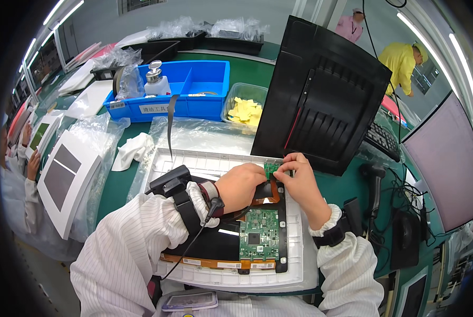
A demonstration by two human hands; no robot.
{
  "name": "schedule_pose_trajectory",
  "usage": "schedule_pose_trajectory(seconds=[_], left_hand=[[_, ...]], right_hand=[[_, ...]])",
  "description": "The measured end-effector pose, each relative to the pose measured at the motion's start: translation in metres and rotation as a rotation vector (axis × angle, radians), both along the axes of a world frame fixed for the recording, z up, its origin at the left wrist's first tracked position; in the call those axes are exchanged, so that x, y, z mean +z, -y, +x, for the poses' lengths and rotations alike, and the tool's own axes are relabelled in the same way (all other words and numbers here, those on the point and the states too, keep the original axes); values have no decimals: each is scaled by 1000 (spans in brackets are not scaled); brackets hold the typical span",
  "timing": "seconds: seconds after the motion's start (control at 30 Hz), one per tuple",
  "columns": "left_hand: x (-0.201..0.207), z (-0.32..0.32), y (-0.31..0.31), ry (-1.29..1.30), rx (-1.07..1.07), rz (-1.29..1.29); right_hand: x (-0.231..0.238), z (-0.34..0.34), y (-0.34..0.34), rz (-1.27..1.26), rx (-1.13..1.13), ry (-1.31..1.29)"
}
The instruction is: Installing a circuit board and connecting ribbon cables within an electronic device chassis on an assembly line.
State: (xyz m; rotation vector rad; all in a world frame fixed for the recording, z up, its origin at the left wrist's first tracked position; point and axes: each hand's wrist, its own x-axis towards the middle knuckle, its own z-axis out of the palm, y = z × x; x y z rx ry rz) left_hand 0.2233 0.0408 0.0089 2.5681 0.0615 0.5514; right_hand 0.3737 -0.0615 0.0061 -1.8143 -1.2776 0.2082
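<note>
My left hand (pixel 240 186) and right hand (pixel 298 179) meet over the top edge of the white tray (pixel 300 264) on the green desk (pixel 117 182). Both sets of fingers pinch a small green board (pixel 271 169) between them. A larger circuit board (pixel 259 234) lies just below, inside the tray.

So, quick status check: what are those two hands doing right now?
Left hand and right hand both pinch small green board, over white tray. Large green board lies below. Black stand close behind.
</note>
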Motion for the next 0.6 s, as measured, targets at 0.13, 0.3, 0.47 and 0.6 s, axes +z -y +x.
schedule_pose_trajectory(seconds=[0.13,0.3,0.47,0.6], left_hand=[[0,0,1,23,-1,5],[2,-1,2,8,3,10],[0,-1,2,13,13,10],[0,0,2,23,20,24]], right_hand=[[2,0,1,-10,3,18],[2,-1,1,-22,7,17],[3,-4,1,-30,-9,38],[2,-4,0,-36,-24,62]])
